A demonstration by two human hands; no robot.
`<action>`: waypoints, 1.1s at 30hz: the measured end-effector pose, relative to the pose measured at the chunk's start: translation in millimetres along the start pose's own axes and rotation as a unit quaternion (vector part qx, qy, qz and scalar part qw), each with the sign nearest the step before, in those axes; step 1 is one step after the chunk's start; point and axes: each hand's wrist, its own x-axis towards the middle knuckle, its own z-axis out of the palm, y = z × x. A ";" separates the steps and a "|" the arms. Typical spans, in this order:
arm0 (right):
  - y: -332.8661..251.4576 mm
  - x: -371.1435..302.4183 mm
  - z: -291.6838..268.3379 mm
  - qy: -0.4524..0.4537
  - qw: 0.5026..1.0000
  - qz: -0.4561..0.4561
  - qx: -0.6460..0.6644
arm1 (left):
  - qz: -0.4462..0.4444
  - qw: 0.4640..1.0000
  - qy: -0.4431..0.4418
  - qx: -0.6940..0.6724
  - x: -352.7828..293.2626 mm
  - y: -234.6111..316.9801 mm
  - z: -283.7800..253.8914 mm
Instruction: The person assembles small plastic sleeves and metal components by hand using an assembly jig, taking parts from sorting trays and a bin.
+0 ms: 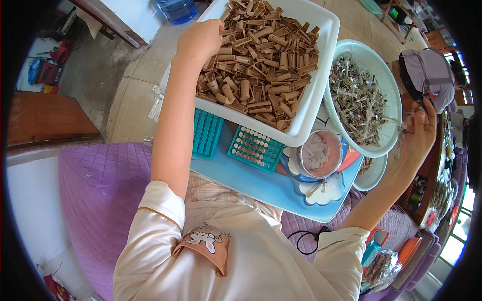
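My left hand [200,41] reaches over the left rim of a white tray [327,31] heaped with brown half-round plastic pieces [261,65]. Its fingers curl closed at the edge of the heap, and what they grip is hidden. Off to the right, my right hand [420,126] is raised beside a pale green basket [397,98]. Thumb and fingers are pinched together around something small and dark that I cannot name. The basket holds a pile of small clear plastic parts [359,93].
Below the tray, a blue table [226,173] bears two teal racks, one with white round pieces [256,149], and a pink-lined bowl [321,153] of whitish scraps. A grey cloth item [429,75] sits near my right hand. Purple quilted seating [108,200] flanks me.
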 end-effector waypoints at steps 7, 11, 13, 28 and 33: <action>38.2 5.8 3.1 0.018 0.873 0.008 -0.487 | 0.064 0.998 -0.025 -0.003 48.6 -3.3 18.6; 34.8 14.4 -6.9 -0.064 0.902 0.100 -0.415 | 0.180 0.983 -0.038 0.004 58.8 10.2 38.8; 25.3 19.3 -27.3 -0.076 0.901 0.081 -0.419 | 0.277 0.959 0.033 0.042 66.2 5.0 52.7; 31.7 18.3 -1.3 -0.032 0.926 0.012 -0.375 | 0.297 0.952 0.043 -0.069 99.9 82.9 86.3; 45.9 -1.1 4.2 0.004 0.963 0.023 -0.268 | 0.359 0.922 -0.141 0.014 67.1 107.2 85.9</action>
